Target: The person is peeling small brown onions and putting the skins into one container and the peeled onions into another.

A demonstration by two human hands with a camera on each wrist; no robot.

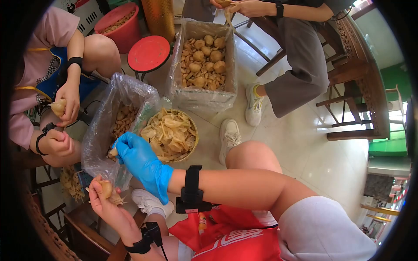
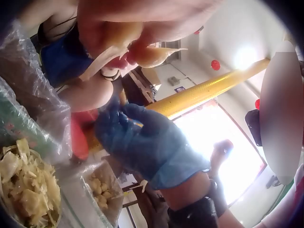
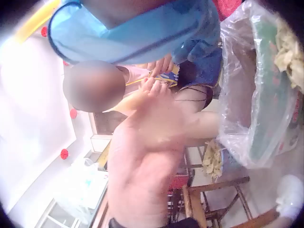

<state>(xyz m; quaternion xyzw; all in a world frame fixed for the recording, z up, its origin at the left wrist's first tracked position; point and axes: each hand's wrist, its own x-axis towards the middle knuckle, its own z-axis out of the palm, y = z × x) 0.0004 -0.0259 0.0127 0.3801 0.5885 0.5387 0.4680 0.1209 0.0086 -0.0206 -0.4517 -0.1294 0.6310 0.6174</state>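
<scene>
My bare left hand (image 1: pixel 109 213) holds a partly peeled garlic bulb (image 1: pixel 106 189), with loose skin sticking out past the fingers. In the left wrist view, pale garlic pieces (image 2: pixel 154 56) show under the fingers of that hand. A blue glove covers my right hand (image 1: pixel 141 158), which reaches over the near end of a plastic-lined box (image 1: pixel 93 143). Its thumb and fingertips pinch a garlic clove (image 1: pixel 113 152). More cloves (image 1: pixel 123 119) lie inside that box. The right wrist view shows the glove (image 3: pixel 137 38) from its cuff side, its fingertips largely hidden.
Beside the box stands a round basket (image 1: pixel 197 141) heaped with garlic skins (image 1: pixel 170 134). Behind it, another lined box (image 1: pixel 202 96) holds bulbs and cloves. A red stool (image 1: pixel 149 53) and red bucket (image 1: pixel 126 37) stand further back. People sit at left and upper right, handling garlic.
</scene>
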